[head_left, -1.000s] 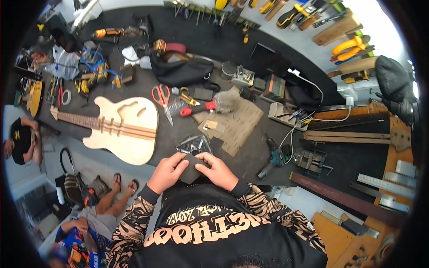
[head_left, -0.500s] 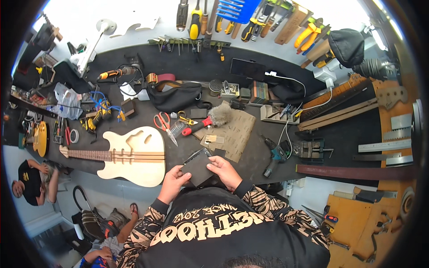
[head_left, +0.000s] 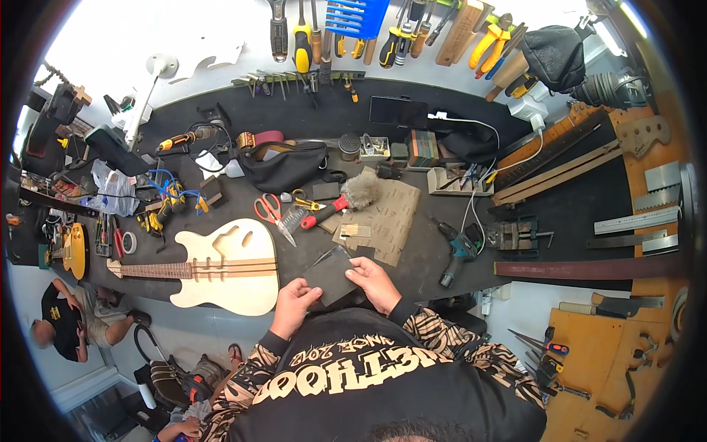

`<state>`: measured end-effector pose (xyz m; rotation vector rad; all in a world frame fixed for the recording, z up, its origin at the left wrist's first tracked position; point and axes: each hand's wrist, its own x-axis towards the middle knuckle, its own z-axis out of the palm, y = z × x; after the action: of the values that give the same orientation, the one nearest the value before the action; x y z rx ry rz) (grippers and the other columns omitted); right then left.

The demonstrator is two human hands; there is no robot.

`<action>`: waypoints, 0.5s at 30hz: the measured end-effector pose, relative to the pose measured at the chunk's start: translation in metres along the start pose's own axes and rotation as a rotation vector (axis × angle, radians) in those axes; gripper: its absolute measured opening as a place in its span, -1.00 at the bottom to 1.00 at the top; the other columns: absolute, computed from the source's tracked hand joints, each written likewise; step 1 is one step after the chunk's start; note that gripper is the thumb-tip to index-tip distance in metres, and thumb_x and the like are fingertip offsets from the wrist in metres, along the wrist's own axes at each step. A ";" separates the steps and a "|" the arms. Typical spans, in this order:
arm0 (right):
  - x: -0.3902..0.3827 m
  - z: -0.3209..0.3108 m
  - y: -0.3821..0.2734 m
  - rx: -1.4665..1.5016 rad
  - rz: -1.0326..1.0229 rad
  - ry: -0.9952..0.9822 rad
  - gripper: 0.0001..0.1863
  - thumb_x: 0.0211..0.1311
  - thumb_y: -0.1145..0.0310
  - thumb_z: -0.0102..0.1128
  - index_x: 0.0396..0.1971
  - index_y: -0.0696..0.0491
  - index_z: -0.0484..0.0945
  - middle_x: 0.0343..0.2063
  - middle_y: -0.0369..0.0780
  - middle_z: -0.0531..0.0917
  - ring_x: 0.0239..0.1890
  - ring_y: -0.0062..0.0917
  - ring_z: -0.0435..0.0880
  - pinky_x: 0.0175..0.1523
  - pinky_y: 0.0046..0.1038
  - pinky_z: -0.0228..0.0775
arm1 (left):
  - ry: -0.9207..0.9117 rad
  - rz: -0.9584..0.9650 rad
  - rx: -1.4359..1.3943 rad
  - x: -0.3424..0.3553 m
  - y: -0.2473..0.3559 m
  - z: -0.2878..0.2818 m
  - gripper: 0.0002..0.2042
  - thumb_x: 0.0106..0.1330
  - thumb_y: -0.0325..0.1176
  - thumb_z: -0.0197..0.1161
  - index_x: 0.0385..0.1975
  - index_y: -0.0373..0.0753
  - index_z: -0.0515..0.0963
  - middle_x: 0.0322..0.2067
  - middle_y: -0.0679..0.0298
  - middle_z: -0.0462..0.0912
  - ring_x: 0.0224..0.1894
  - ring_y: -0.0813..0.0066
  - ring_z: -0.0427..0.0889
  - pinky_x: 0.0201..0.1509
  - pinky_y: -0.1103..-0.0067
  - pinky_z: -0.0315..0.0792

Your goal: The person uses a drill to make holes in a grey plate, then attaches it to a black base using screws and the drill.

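A dark grey sheet of sandpaper (head_left: 329, 280) is held in front of my body at the bench's near edge. My left hand (head_left: 292, 306) pinches its lower left corner between thumb and fingers. At the sheet's right side, my right hand (head_left: 374, 286) grips it, thumb on top. The fingers under the sheet are hidden. Just left of my hands lies a pale wooden electric guitar (head_left: 247, 283), its neck pointing left. Beyond the sheet, a brown-backed printed sheet (head_left: 401, 214) lies on the bench, with a small pale block (head_left: 355, 231) on it.
Red-handled scissors (head_left: 268, 208) and a red-handled bristle brush (head_left: 359, 193) lie beyond my hands. To the right are a cordless drill (head_left: 458, 254) and a vise (head_left: 514, 236). Another person (head_left: 66, 317) is at the far left. Tools hang along the back wall.
The view has shifted slightly, so the bench sits a little differently. My left hand is a bit lower and further right on the sheet. The other person at left has shifted posture.
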<state>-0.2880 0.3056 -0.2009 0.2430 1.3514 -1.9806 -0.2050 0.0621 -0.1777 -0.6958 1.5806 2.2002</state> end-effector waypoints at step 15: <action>-0.003 0.000 -0.007 -0.079 -0.023 -0.032 -0.75 0.71 0.48 0.22 0.24 0.18 0.53 0.13 -0.16 0.80 0.17 -0.58 0.75 0.31 -0.48 0.55 | 0.031 0.087 0.043 0.001 -0.012 0.004 -0.88 0.57 -0.51 0.43 -0.17 -0.37 0.60 -0.24 0.26 0.83 -0.20 0.68 0.74 -0.10 0.65 0.61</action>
<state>-0.2905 0.3083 -0.1945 0.1593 1.4142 -1.9374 -0.2003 0.0694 -0.1870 -0.6640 1.6988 2.2193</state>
